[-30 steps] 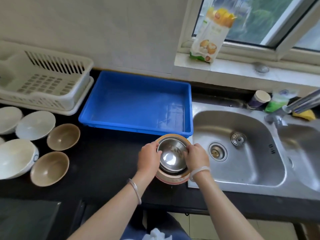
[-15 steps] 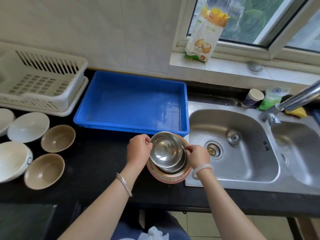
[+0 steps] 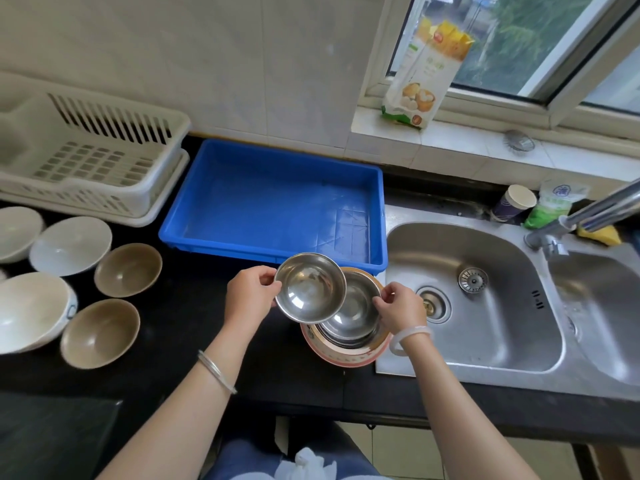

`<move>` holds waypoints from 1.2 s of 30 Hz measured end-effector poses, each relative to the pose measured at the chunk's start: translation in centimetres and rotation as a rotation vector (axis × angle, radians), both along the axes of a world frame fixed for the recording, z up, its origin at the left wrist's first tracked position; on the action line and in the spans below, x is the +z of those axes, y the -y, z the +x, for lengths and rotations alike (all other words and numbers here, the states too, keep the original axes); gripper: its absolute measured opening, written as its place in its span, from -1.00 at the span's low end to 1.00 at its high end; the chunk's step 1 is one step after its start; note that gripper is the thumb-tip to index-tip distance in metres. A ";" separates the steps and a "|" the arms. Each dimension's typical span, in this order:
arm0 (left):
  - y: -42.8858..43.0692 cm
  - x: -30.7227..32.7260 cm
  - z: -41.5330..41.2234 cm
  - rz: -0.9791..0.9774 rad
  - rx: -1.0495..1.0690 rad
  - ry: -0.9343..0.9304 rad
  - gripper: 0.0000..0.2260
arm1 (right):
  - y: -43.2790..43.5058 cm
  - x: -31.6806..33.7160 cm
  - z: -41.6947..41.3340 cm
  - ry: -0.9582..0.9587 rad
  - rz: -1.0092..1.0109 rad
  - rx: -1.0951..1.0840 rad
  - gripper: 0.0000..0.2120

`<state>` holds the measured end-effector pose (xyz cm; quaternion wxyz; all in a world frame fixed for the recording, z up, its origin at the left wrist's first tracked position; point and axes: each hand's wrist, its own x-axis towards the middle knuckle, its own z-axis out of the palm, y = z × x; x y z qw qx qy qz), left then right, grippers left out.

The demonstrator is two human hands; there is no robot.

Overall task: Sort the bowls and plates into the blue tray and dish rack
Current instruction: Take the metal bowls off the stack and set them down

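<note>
1. Left hand (image 3: pixel 251 295) pinches the rim of a steel bowl (image 3: pixel 308 289), held tilted above the stack.
2. Right hand (image 3: pixel 403 306) pinches the rim of the stacked steel bowls (image 3: pixel 358 311), which sit on an orange-rimmed plate (image 3: pixel 346 357).
3. Blue tray (image 3: pixel 270 209) just behind.
4. Dish rack (image 3: pixel 86 161) and brown bowls (image 3: pixel 128 268) to the left.

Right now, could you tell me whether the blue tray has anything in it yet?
Empty. The blue tray shows only its bare floor; the steel bowl in the left hand is outside it, near its front rim.
</note>
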<state>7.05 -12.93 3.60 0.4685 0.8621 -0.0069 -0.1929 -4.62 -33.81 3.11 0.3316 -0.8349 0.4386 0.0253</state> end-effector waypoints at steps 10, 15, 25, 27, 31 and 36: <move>-6.0 -0.1 0.4 -0.134 0.239 -0.066 -0.80 | 0.1 2.4 3.2 0.185 0.123 0.028 -0.91; -9.8 -0.8 -0.6 -0.165 0.370 -0.112 -0.82 | -2.6 1.7 6.5 0.205 0.152 0.108 -0.80; -16.6 -3.5 -4.0 -0.180 0.631 -0.182 -0.85 | -11.0 -2.1 12.9 0.122 0.284 0.269 -0.85; -17.7 -4.2 -4.4 -0.162 0.669 -0.195 -0.86 | -12.7 -2.8 13.8 0.103 0.261 0.306 -0.86; -19.3 -5.3 -4.8 -0.103 0.695 -0.220 -0.87 | -15.4 -4.0 15.6 0.071 0.275 0.326 -0.88; -20.2 -6.2 -4.7 -0.044 0.707 -0.238 -0.86 | -17.5 -5.6 17.1 0.025 0.356 0.283 -0.90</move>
